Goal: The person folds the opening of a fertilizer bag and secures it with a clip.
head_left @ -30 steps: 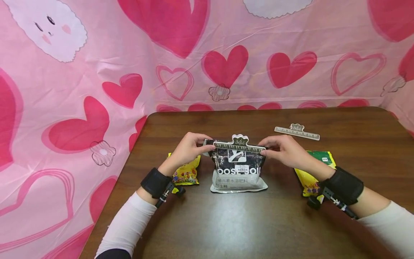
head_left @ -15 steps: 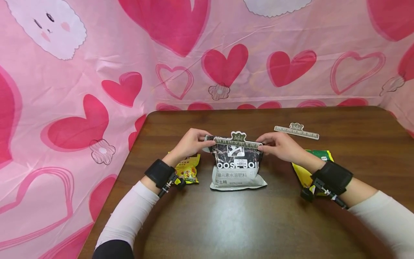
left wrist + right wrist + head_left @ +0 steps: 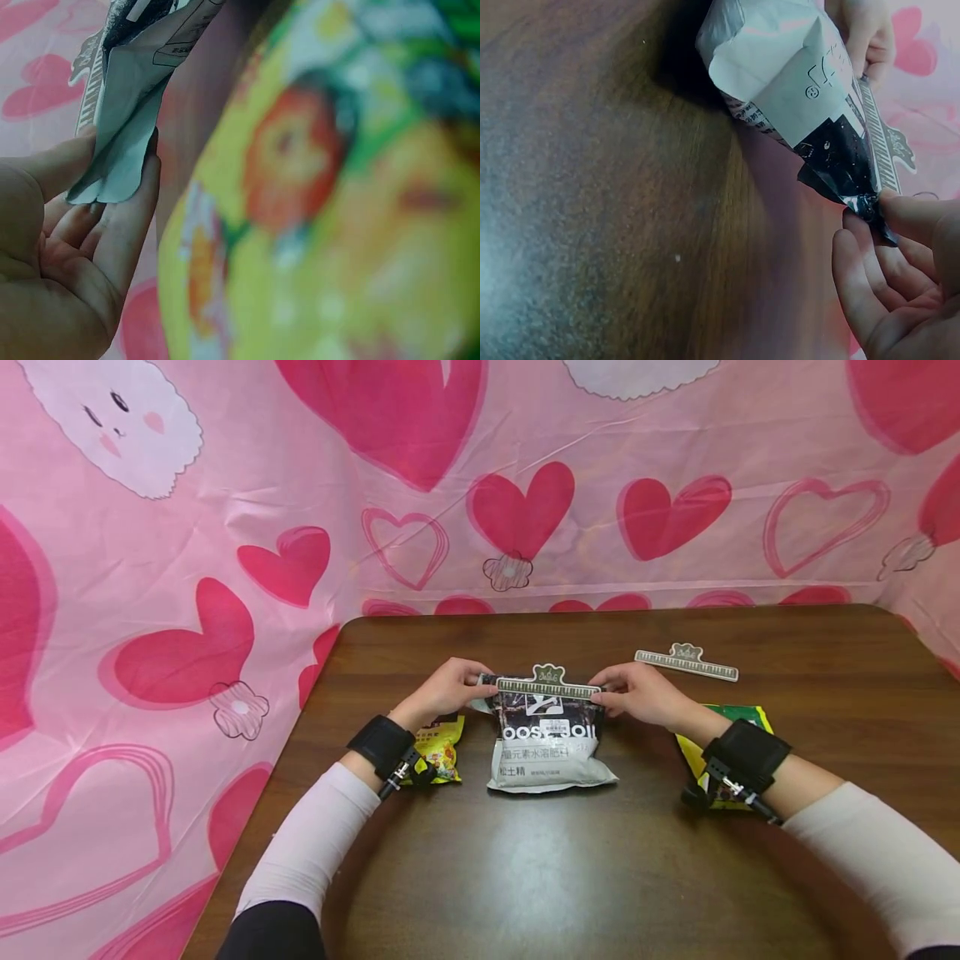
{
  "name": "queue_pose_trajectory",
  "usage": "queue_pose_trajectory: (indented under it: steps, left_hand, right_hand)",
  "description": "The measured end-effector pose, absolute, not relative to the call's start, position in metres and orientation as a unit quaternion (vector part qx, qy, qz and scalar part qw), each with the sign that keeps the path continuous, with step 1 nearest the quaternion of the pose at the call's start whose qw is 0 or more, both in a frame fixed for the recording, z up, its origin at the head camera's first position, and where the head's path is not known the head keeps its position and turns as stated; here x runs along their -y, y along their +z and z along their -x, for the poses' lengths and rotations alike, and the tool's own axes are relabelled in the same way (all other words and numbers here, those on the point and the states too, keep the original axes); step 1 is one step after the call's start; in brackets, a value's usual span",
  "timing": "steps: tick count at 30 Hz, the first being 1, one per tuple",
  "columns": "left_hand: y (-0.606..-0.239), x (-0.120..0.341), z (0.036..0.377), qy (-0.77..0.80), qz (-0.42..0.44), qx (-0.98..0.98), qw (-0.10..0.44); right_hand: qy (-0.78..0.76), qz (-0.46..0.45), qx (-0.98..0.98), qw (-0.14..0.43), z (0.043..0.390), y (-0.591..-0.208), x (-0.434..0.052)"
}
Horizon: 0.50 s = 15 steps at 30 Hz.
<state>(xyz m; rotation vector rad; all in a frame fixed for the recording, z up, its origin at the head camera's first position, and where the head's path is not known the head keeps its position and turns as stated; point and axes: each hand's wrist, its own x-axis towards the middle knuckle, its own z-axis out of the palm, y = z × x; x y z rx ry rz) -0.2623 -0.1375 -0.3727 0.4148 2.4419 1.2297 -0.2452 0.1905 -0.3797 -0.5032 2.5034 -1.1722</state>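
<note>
A black-and-white soil bag (image 3: 543,756) stands on the table in the middle of the head view. Along its top edge sits a long clip (image 3: 549,687) with a piano-key pattern and a crown-shaped handle. My left hand (image 3: 448,687) pinches the bag's left top corner, thumb at the clip's end. In the left wrist view, the grey side flap (image 3: 124,157) lies between thumb and fingers. My right hand (image 3: 641,693) pinches the right top corner beside the clip's other end. The right wrist view shows the crumpled black corner (image 3: 866,206) between thumb and fingers.
A second piano-key clip (image 3: 686,663) lies at the back right of the wooden table (image 3: 540,877). Behind my left wrist is a yellow packet (image 3: 442,747); a green and yellow packet (image 3: 738,718) lies partly under my right forearm. A pink heart-print cloth (image 3: 525,435) hangs behind.
The bag with its clip has shifted slightly away from me. My right hand has moved a little left and my left forearm a little inward, both keeping hold of the corners.
</note>
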Motion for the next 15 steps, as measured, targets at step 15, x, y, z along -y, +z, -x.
queue_pose_trajectory:
  steps: [15]
  left_hand:
    - [-0.3771,0.1313,0.2696,0.377,-0.105,-0.893,0.221]
  right_hand:
    - [-0.444,0.141,-0.858,0.216,0.2523,-0.3829,-0.1841]
